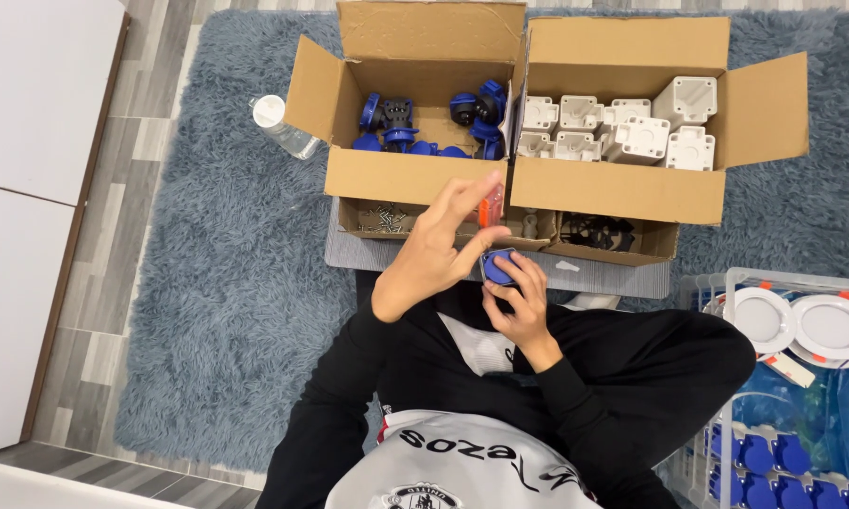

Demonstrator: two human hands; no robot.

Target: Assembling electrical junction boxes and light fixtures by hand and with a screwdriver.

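Blue part (496, 267) mostly hidden by fingers (522, 283)
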